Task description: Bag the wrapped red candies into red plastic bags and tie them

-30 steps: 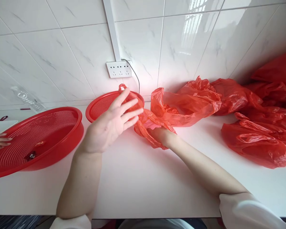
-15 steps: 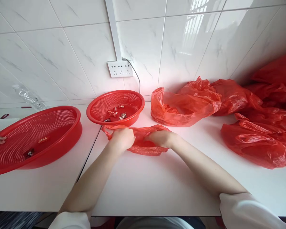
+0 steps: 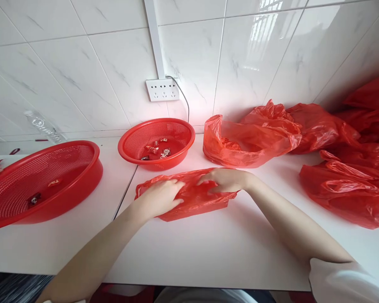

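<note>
Left hand (image 3: 162, 195): fingers parted, unclenched.
Right hand (image 3: 222, 180): likewise parted.
Red bag (image 3: 194, 206): between and beneath both hands; long axis hand to hand.
Perforated basket (image 3: 176, 161): beyond left hand, its nearer.
Second red bag (image 3: 240, 158): beyond right hand.

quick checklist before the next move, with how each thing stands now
1. Left hand at the bag: ok, over its left part.
2. Right hand at the bag: ok, over its right part.
3. Bag smooth: not ok, creased.
4. Bag's underside intact: cannot tell, out of sight.
5. Small basket upright: ok, wrapped pieces inside.
6. Large basket apart from the bag: ok.
</note>
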A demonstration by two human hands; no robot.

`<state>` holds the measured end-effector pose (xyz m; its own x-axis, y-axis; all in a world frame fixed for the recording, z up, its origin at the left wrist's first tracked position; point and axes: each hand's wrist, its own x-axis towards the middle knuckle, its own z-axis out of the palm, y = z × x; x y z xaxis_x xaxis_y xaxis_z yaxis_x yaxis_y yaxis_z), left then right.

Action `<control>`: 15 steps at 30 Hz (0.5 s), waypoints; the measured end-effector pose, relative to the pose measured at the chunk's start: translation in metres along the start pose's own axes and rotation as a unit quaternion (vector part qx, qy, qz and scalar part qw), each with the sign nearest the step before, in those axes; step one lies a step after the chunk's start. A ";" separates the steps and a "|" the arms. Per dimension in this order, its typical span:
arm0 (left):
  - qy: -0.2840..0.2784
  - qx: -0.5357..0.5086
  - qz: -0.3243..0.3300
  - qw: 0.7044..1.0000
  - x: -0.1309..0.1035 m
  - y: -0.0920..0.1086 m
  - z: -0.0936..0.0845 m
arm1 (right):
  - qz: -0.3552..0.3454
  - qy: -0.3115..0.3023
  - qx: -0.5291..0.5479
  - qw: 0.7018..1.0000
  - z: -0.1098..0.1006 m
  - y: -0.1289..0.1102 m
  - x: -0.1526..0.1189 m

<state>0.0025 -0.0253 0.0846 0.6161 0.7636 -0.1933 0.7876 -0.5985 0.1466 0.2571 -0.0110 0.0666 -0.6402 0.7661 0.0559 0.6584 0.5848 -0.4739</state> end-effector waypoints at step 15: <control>-0.060 -0.077 0.089 0.991 0.018 -0.033 0.028 | 0.091 -0.134 -0.008 0.987 0.050 0.022 0.017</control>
<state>-0.0123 0.0014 0.0494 0.7474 0.6094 -0.2648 0.6639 -0.6695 0.3331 0.2408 0.0015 0.0128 -0.5919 0.7614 -0.2644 0.7762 0.4500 -0.4415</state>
